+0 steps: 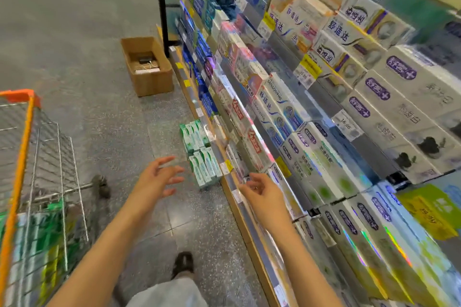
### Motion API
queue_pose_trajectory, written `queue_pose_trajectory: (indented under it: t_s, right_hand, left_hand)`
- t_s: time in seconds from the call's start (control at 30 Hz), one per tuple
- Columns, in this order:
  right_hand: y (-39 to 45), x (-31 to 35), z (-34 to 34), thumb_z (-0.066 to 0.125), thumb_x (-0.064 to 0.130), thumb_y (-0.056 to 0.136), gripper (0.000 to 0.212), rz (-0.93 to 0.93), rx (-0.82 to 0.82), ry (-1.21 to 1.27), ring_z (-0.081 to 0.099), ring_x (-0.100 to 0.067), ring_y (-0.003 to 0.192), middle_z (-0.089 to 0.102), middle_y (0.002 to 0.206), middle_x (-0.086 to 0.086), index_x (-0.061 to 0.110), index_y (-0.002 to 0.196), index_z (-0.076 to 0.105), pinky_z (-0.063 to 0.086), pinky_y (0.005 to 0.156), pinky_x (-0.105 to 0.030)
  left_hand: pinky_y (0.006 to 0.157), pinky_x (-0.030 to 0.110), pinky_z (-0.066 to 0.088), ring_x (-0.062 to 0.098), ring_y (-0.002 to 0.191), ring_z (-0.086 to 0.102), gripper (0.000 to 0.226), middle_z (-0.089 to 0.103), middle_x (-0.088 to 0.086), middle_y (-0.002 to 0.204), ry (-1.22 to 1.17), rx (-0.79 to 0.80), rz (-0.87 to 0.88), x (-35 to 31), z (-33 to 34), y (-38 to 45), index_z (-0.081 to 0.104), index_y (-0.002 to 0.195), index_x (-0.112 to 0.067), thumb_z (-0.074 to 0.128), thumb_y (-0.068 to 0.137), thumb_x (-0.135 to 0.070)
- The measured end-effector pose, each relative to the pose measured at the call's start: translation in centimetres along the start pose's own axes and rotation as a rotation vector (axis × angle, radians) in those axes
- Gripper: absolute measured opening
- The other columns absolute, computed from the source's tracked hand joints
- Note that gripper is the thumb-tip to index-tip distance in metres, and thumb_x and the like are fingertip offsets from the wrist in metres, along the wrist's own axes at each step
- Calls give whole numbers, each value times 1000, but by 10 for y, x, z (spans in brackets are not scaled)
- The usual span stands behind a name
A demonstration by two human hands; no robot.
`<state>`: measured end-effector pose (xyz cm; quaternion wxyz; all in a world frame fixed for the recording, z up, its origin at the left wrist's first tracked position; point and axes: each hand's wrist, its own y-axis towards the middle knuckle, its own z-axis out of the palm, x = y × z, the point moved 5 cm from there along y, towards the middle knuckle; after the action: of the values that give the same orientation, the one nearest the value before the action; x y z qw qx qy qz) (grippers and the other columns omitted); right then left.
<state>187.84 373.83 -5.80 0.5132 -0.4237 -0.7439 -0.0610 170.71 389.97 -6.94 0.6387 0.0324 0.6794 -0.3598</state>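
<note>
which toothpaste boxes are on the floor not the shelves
The stack of green-and-white cardboard boxes, standing on the grey floor against the shelf base, ahead of the left hand; the white and blue ones sit on shelves.

The person's forearms (104, 244) are bare right down to the left hand (159, 177) and right hand (262, 194), and below them show a pale grey trouser leg (169, 294) and a dark, low-cut shoe (183, 263).

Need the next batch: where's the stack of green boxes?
Head view, centre: the stack of green boxes sits on the floor against the shelf base, just ahead between the left hand and right hand, nearer than the cardboard box.
</note>
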Motion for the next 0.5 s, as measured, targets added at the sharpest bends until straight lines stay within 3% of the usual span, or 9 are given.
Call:
queue_pose_trajectory:
  t_s: [0.13,0.23,0.37,0.5]
  right_hand:
    - [69,16,14,64,26,88,42,-3,41,-18,56,-7,91,58,107,1,17,126,49,43,77,-14]
    - [129,14,31,66,27,87,47,57,61,-31,58,-12,96,59,109,-1,13,129,49,42,78,-18]
    - [219,0,57,67,30,86,45,130,84,-78,54,2,81,59,97,5,13,125,51,41,62,-5]
    - [311,-52,94,67,24,87,33,264,117,-105,56,-10,82,59,96,-1,9,113,54,38,60,-7]
  left_hand:
    - [80,34,51,19,95,65,28,67,0,104,-11,-34,-51,-2,3,66,50,121,-24,55,94,-20]
    - [67,28,46,17,84,62,32,64,2,98,-42,-23,-111,-1,7,132,48,123,-19,56,93,-14]
    - [70,29,44,15,81,58,19,60,4,97,20,5,-186,12,16,229,52,111,-21,53,94,-12]
    - [69,29,45,16,77,58,25,62,3,95,90,87,-341,65,29,327,45,120,-18,51,96,-17]
